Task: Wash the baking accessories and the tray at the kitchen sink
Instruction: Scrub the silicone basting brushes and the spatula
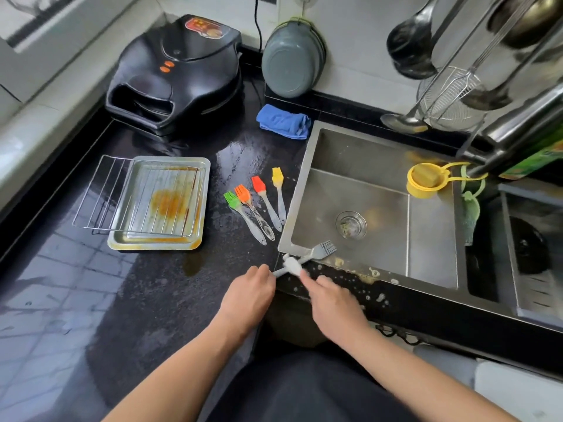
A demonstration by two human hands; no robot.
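Observation:
My left hand (248, 292) grips the clear handle of a grey silicone basting brush (323, 249), whose bristles hang over the near left corner of the steel sink (307, 178). My right hand (330, 301) holds a white scrubbing brush (292, 265) pressed across that handle. Several more basting brushes lie on the wet black counter left of the sink: green (232, 200), orange (242, 193), red (259, 184) and yellow (277, 176). Further left sits a metal baking tray (205, 190) with brown grease stains, and a wire rack (100, 193) lies across it.
A black electric griddle (176, 74) stands at the back left. A blue cloth (285, 120) lies by the sink's far left corner, a grey basin (291, 68) leans on the wall. A yellow strainer cup (425, 179) hangs in the sink. Ladles and a wire skimmer (451, 95) hang at right.

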